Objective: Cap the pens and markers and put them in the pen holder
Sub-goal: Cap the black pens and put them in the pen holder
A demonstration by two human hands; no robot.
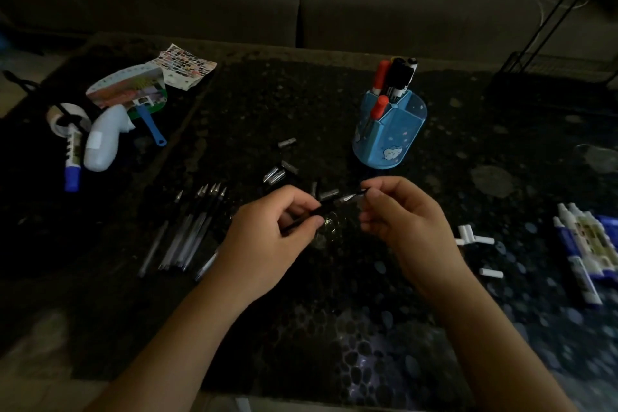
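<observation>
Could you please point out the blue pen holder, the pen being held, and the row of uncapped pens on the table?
blue pen holder (399, 130): head view, on its front wall.
held pen (342, 200): head view, on its metal tip section.
row of uncapped pens (192, 227): head view, on the clear barrels.

Table top (368, 328): seen as glossy and glass-like, with a pebbled texture shown beneath. Pen holder (389, 140): smooth blue plastic, semi-gloss, rim translucent. Loose pens (187, 234): clear plastic barrels and shiny metallic tips are noted. Held pen (337, 201): dark barrel, metallic tip. White caps (491, 273): smooth plastic. Bottle (100, 144): white plastic, dull finish. Sticker sheet (187, 65): printed paper, creased. Sofa (401, 3): covered in matt grey cloth.
</observation>
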